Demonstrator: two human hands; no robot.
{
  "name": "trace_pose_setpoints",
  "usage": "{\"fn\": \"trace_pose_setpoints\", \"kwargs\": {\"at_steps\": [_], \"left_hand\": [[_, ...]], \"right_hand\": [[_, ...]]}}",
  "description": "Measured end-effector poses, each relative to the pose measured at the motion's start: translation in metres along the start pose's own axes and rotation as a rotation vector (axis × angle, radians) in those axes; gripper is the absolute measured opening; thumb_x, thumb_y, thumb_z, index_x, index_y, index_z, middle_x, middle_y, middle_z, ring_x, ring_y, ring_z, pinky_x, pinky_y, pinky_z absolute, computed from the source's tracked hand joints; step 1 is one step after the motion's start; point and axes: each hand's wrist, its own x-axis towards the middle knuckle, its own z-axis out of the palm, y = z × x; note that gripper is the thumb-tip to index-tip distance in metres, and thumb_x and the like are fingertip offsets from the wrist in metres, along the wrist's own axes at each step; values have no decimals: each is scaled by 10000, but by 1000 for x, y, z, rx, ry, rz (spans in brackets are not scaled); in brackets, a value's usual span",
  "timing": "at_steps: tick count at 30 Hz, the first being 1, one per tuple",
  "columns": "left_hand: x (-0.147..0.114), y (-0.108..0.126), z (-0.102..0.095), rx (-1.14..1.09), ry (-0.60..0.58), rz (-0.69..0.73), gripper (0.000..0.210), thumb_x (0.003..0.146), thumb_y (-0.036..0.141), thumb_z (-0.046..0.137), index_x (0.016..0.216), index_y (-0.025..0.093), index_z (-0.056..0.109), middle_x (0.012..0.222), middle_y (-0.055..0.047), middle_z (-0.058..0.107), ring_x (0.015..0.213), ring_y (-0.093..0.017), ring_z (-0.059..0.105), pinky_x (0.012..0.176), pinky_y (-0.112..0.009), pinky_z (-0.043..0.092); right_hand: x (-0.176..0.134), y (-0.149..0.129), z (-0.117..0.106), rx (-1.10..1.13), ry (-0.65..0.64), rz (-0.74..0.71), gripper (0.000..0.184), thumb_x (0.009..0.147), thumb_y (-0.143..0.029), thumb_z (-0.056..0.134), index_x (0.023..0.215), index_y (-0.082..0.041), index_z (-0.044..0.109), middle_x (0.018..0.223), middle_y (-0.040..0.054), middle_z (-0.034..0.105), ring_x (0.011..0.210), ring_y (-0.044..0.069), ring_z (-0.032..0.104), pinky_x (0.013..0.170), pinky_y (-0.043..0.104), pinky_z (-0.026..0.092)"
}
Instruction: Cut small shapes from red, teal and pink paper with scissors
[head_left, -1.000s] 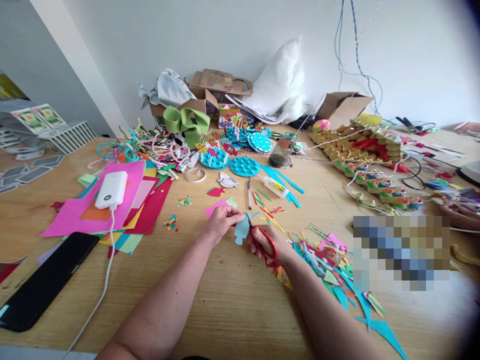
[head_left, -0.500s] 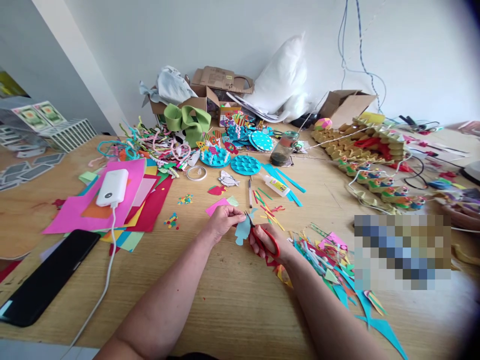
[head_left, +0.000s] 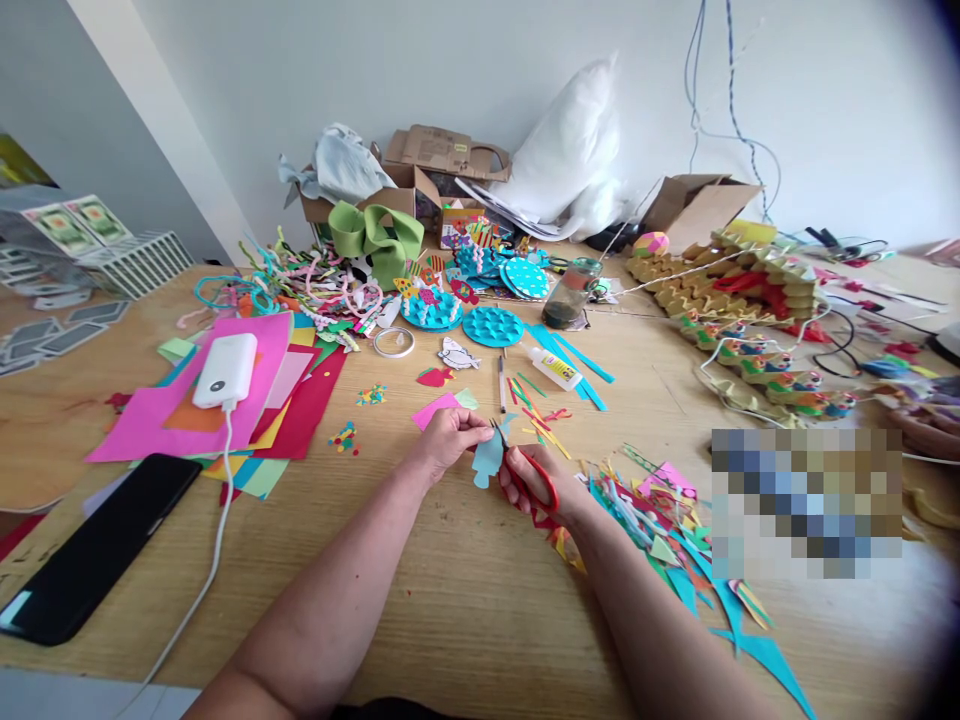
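Observation:
Pinched in the fingers of my left hand [head_left: 450, 440] is a piece of light blue paper [head_left: 487, 456] with a cut, wavy outline. My right hand [head_left: 536, 480] is closed round the red handles of a pair of scissors [head_left: 541, 484]. The dark blades lie at the paper's upper right edge, close to my left fingertips. Both hands are just above the table. Beyond them lie a pen [head_left: 502, 384], a red paper fish [head_left: 436, 376], a white fish cutout [head_left: 458, 354] and a glue bottle [head_left: 555, 368].
Colored paper sheets [head_left: 300, 400] lie left, with a white power bank [head_left: 226, 370] and black phone [head_left: 97, 545]. Paper scraps [head_left: 645, 515] spread by my right forearm. A glass jar [head_left: 571, 295] and egg cartons [head_left: 750, 340] stand farther back. Another person's hand [head_left: 922, 425] shows at the right edge.
The view has shifted slightly. My hands, the paper and the scissors hold nearly the same position, with no clear change in the cut.

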Motion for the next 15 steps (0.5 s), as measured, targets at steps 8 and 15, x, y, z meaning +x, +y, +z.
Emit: {"fn": "trace_pose_setpoints", "kwargs": {"at_steps": [8,15], "left_hand": [[-1,2,1,-14,-9,-3,234,576,323,748,662,124,660,615,-27,649,557,-126,563,601,-273,460],[-1,2,0,-31,4,-14,239,562,319,760,662,125,663,617,-27,650,562,-128,569,604,-274,462]], "right_hand": [[0,0,1,-7,10,-9,615,747,-745,493,623,-145,536,450,-20,521,313,52,422,313,162,297],[-1,-1,0,-39,20,-16,602,754,-730,504,608,-146,531,450,-15,521,313,56,423,313,167,297]]}}
